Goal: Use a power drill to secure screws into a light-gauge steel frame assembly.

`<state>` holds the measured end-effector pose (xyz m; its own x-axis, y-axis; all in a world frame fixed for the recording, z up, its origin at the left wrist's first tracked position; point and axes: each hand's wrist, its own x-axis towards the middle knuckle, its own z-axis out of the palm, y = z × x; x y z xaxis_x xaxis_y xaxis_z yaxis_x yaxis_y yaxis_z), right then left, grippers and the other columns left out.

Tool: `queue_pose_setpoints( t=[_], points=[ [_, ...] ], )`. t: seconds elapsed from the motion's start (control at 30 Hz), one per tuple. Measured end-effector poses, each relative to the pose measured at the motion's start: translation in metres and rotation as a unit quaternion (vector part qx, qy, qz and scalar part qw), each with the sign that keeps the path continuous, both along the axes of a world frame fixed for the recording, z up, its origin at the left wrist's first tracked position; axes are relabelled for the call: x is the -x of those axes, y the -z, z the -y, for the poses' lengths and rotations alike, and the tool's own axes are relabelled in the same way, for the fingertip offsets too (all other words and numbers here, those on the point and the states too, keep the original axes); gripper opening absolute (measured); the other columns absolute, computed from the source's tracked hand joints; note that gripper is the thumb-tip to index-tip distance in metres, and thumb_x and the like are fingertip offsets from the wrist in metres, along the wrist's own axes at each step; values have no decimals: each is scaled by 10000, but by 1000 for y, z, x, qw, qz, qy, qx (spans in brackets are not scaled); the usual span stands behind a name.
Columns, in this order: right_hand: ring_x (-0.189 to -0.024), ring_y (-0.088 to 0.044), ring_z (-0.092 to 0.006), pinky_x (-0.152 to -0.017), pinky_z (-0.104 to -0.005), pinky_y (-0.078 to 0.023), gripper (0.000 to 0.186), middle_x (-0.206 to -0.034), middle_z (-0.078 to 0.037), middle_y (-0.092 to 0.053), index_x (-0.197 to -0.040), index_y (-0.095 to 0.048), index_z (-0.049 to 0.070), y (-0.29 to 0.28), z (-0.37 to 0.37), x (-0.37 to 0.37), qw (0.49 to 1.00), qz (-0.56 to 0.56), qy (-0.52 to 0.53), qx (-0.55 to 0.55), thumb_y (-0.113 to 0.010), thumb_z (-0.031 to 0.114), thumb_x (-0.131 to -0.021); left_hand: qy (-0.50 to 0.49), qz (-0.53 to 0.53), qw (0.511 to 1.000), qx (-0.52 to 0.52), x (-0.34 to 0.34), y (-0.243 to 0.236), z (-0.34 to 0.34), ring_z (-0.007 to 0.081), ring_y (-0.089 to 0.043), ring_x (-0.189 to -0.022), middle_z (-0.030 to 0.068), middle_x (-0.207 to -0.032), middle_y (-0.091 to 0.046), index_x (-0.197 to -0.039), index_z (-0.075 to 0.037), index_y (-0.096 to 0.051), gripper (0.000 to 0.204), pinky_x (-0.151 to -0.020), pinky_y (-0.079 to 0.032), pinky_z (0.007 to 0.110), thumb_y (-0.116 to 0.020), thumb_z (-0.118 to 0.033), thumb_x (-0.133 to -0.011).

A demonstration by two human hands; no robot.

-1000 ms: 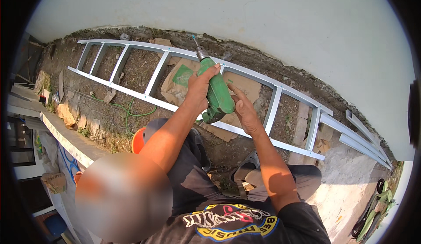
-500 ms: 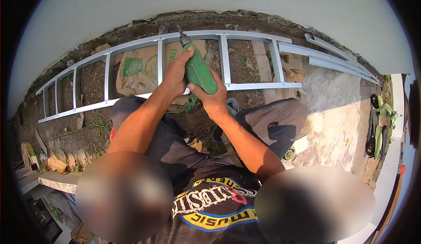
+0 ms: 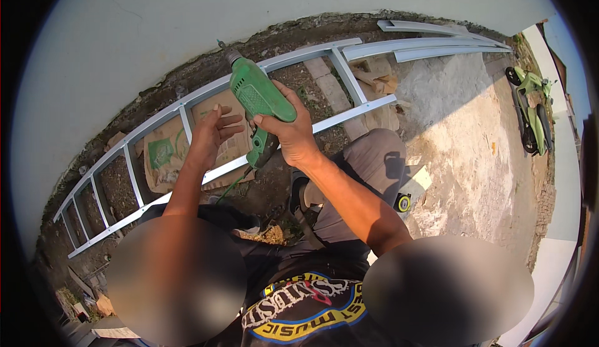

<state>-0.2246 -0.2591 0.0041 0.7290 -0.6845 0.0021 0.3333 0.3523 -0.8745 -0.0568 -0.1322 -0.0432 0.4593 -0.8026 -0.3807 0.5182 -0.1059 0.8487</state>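
Observation:
My right hand [image 3: 291, 131] is wrapped around a green corded drill [image 3: 262, 97], its chuck and small bit [image 3: 228, 50] pointing up toward the wall. My left hand [image 3: 213, 128] is just left of the drill, empty, its fingers loosely spread. Beneath both lies an aluminum ladder [image 3: 340, 121], stretched along the ground with flattened brown sacks or cardboard [image 3: 159, 171] under its middle rungs. A green cord [image 3: 234, 191] runs down from the drill's handle.
A pale wall [image 3: 187, 10] runs along the ladder's far side. Loose metal channels [image 3: 437, 55] extend rightward from it. A yellow-black tape measure [image 3: 404, 202] sits by my right knee. A light-green scooter [image 3: 530, 110] is at far right on the concrete [image 3: 462, 160].
My left hand has let go of the drill and moved left with fingers apart; my right hand now holds it alone. The drill's tip has swung left, and the view has turned.

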Motion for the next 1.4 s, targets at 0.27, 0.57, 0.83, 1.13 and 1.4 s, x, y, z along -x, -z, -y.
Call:
queue_pose_setpoints(
  t=[0.27,0.57,0.83,1.13,1.4],
  points=[
    [-799,-695,-263,-699,-383,-587,426,-1038,-182,-688,-1233,-579,-44,-57,97,19,997,34,63,-11,-685,200,-899,84,301,917,-247,-23,148,27,303,-687,-996,231,-1068,-707,-1257,89,-600,567,-894,-528,373,-761,-280,-858],
    [-828,-691,-289,-725,-407,-586,466,-1065,-217,-683,-1252,-571,-42,-15,134,19,991,-97,93,12,-627,308,-949,226,266,891,-290,-12,209,-12,331,-657,-1064,242,-1158,-686,-1193,59,-672,645,-952,-489,409,-655,-522,-915],
    [-900,-684,-243,-752,-348,-576,505,-1111,-200,-683,-1316,-546,-65,-53,112,21,984,-104,65,131,-687,202,-911,408,160,859,-265,47,212,-44,340,-627,-1130,221,-1251,-656,-1266,-11,-662,653,-990,-465,441,-735,-485,-823],
    [-946,-718,-344,-853,-382,-548,641,-1022,-191,-734,-1300,-626,91,5,110,8,741,-359,-224,521,-809,106,-686,251,348,817,-384,18,209,-77,382,-608,-1185,262,-1286,-620,-1301,33,-602,649,-1018,-482,433,-758,-354,-804],
    [-962,-698,-390,-852,-424,-542,666,-1002,-219,-718,-1306,-612,103,42,114,28,587,-460,-379,548,-787,98,-663,209,326,852,-354,8,198,-71,375,-642,-1146,268,-1188,-672,-1288,40,-625,555,-995,-494,405,-727,-211,-803]
  ],
)
